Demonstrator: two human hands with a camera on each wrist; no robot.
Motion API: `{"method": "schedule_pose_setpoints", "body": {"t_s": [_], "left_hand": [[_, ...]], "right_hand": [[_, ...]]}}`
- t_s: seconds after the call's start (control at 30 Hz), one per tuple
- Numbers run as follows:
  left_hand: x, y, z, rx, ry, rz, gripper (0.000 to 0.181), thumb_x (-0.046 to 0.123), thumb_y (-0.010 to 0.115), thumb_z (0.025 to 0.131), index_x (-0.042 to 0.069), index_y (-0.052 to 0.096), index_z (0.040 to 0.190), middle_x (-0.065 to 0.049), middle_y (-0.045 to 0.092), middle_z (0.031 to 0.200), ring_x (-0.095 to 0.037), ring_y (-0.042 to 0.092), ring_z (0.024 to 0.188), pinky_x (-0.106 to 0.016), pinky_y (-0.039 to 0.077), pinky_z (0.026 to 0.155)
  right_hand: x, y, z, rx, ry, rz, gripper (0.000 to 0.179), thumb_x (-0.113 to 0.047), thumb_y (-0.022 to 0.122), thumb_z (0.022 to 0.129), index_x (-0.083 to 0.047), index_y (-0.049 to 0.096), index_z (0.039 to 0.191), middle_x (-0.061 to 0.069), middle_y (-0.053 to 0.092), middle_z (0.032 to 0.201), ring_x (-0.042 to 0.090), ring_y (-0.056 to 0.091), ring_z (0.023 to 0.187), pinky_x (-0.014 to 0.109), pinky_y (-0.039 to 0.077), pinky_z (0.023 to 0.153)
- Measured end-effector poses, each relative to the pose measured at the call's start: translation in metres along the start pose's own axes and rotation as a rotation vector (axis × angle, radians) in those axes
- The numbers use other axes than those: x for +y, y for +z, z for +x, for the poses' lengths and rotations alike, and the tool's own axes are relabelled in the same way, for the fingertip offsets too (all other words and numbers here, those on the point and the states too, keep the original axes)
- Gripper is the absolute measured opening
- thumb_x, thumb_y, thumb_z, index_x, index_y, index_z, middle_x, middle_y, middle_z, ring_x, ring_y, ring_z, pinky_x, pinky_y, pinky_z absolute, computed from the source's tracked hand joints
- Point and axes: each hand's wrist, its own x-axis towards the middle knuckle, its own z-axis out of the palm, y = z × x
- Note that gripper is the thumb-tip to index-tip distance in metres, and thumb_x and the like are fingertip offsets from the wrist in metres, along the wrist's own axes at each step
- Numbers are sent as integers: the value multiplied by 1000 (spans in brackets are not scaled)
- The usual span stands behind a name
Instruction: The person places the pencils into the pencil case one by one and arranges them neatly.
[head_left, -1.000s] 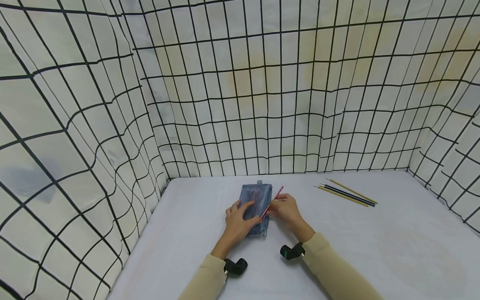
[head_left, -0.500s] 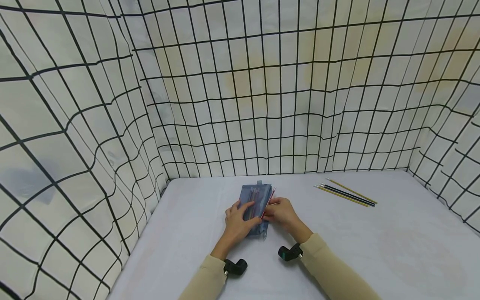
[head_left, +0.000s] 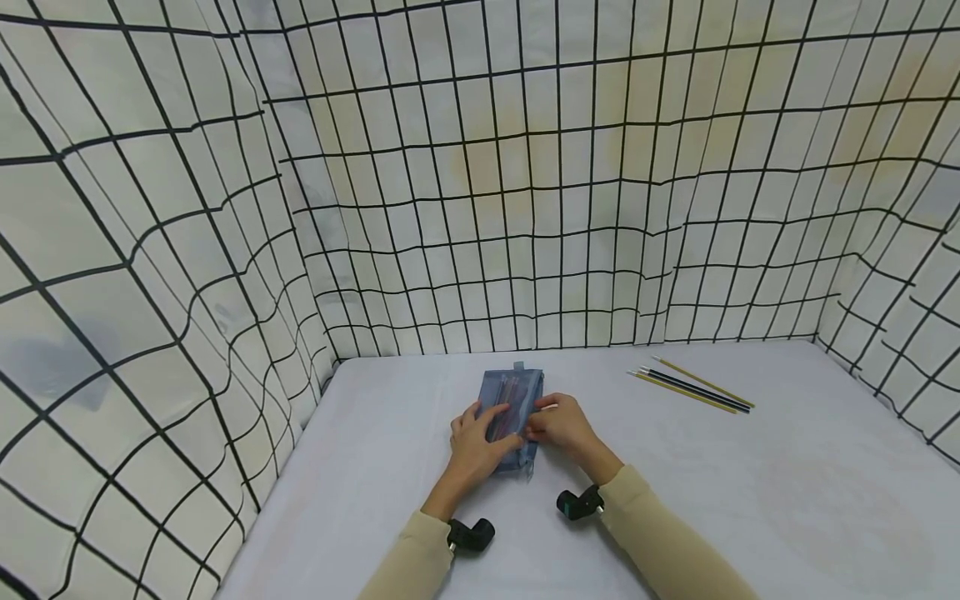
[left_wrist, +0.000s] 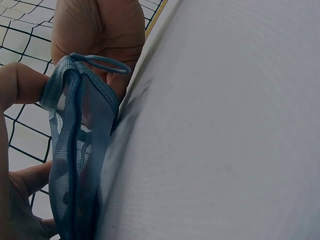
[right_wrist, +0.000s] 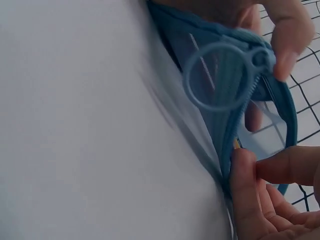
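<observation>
A blue translucent zip pencil case (head_left: 491, 385) lies on the white table, with several pencils (head_left: 512, 390) showing through its top. My left hand (head_left: 472, 442) grips the case, fingers spread over it and thumb at its right side. In the right wrist view the zip side gapes, and a round pull ring (right_wrist: 187, 82) hangs by it. My right hand (head_left: 566, 427) is at this opening, thumb and fingertips pinched together. A small yellowish bit of a pencil (right_wrist: 236, 144) shows beside its fingertips; the rest of that pencil is hidden.
Several yellow and black pencils (head_left: 693, 387) lie loose on the white table (head_left: 810, 483), right of the hands. Black-lined white sheeting (head_left: 570, 208) rises behind the table and at both sides. A small black wrist camera (head_left: 472, 534) sits at each sleeve.
My right hand has moved slightly left towards the case. The red patterned pencil it held has slid in at the side and no longer shows outside. The left hand stays in place.
</observation>
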Motion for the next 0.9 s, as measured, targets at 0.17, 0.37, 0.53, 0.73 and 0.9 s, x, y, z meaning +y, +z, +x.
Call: {"method": "schedule_pose_setpoints", "body": {"t_s": [0.17,0.37,0.53,0.73,0.9], "left_hand": [[0,1,0,1,0,-5,69,44,73,80,24,59,144,-19,26,166,-44,21,147,-73,26,110],[0,1,0,-6,-9,-4,71,46,72,78,27,59,144,-17,26,166,-42,19,149,-72,26,111],[-1,1,0,-8,3,-21,70,45,72,79,26,58,145,-18,25,167,-43,18,149,-74,25,110],[-3,1,1,1,8,-21,70,44,72,78,26,59,144,-19,25,166,-44,18,149,-73,24,110],[-3,1,2,4,4,-23,69,43,71,78,25,59,144,-19,26,166,-44,19,148,-73,25,110]], "right_hand": [[-3,-16,2,-28,-26,-59,33,0,65,91,8,58,122,18,74,95,17,71,74,30,60,68],[-9,-46,8,-3,-46,-264,32,-7,66,93,4,62,122,17,74,101,17,70,77,30,58,69],[-15,-77,9,23,-94,-416,33,-10,63,95,4,61,124,16,71,107,17,69,81,30,58,71],[-14,-120,9,97,-233,-627,29,-8,61,93,4,63,120,16,70,104,24,69,90,36,55,76],[-9,-149,9,121,-325,-757,28,-8,65,93,3,64,119,15,70,102,33,68,100,45,53,82]]}}
